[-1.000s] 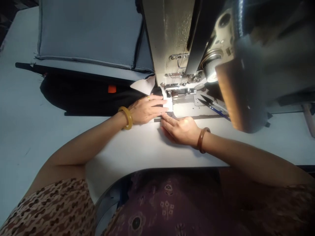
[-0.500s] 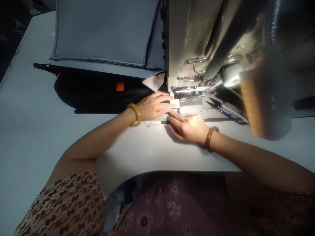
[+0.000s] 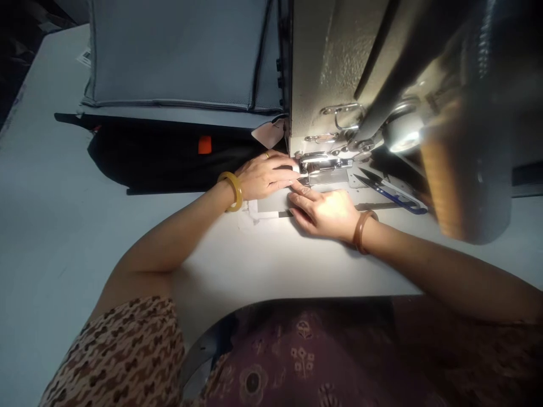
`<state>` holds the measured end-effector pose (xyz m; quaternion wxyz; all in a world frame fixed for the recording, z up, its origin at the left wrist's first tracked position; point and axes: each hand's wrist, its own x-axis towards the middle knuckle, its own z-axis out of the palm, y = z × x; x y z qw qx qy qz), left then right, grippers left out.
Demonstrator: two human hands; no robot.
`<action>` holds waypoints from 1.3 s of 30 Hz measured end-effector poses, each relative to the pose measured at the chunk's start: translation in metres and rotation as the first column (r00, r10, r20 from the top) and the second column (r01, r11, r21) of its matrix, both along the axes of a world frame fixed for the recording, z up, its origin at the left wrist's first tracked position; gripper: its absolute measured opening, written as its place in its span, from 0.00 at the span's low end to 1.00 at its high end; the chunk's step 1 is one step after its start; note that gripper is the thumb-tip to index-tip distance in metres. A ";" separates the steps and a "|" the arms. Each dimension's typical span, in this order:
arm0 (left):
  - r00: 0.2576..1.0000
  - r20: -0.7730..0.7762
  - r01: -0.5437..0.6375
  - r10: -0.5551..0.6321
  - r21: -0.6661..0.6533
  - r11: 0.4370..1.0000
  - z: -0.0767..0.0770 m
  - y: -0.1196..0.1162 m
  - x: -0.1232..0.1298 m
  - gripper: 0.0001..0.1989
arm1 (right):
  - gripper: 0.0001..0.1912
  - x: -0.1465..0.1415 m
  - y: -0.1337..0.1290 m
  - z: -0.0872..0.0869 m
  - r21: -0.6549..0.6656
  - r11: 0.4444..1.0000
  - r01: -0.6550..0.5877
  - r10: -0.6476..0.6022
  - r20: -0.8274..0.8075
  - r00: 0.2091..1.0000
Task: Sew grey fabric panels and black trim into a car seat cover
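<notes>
My left hand (image 3: 265, 175) lies flat with its fingers stretched out over the edge of a black fabric piece (image 3: 161, 152), fingertips close to the presser foot (image 3: 311, 162) of a sewing machine (image 3: 307, 73). Just at those fingertips, a small white piece (image 3: 296, 168) shows, mostly covered. My right hand (image 3: 324, 209) rests on the table beside the metal plate (image 3: 328, 178). Its index finger points toward the left fingertips, and the other fingers are a little bent. An orange tab (image 3: 204, 144) sits on the black fabric.
Blue-handled thread snips (image 3: 394, 195) lie right of the presser foot. A grey fabric panel (image 3: 173, 56) is spread behind the black piece. A pale pink scrap (image 3: 269, 134) lies against the machine. A lit lamp (image 3: 405, 135) and a blurred cylinder (image 3: 464, 181) stand at right.
The white piece by the presser foot is now mostly hidden, having shifted under the left fingers and foot. My left hand has moved slightly up and left; the right hand barely moved.
</notes>
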<state>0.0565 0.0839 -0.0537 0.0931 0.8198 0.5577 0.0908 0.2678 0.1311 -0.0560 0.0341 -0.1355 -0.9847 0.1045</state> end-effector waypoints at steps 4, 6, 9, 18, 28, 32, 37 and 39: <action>1.000 0.006 0.008 -0.008 0.025 1.000 -0.001 0.002 -0.001 0.16 | 0.25 -0.002 0.002 0.002 -0.029 1.000 0.012 -0.011 0.023 1.000; 1.000 0.002 0.010 -0.010 0.024 1.000 -0.001 0.002 -0.002 0.16 | 0.26 -0.003 0.002 0.003 -0.051 0.999 0.014 -0.012 0.035 0.999; 1.000 -0.005 0.007 -0.007 0.023 1.000 -0.002 0.002 -0.002 0.16 | 0.26 -0.004 0.003 0.005 -0.074 0.997 0.019 -0.015 0.047 0.999; 1.000 0.018 0.001 -0.001 0.039 0.999 -0.003 0.001 -0.001 0.15 | 0.25 -0.004 0.001 0.000 -0.032 0.999 0.020 -0.020 0.004 1.000; 0.976 0.211 -0.057 0.055 0.005 0.998 -0.006 0.001 0.005 0.13 | 0.23 0.001 0.000 -0.008 0.130 0.992 -0.007 0.017 -0.073 0.997; 0.790 0.557 -0.270 0.255 -0.058 0.961 0.005 -0.006 -0.001 0.16 | 0.22 0.002 0.003 -0.016 0.173 0.984 0.040 -0.008 -0.182 0.983; -0.140 0.757 -0.451 0.638 -0.622 0.640 0.028 -0.004 -0.044 0.31 | 0.20 -0.004 0.007 -0.024 0.142 0.984 0.105 -0.057 -0.309 0.949; -0.403 0.696 -0.397 0.594 -0.718 0.571 0.032 0.004 -0.068 0.29 | 0.20 -0.006 0.008 -0.024 0.125 0.983 0.132 -0.092 -0.289 0.953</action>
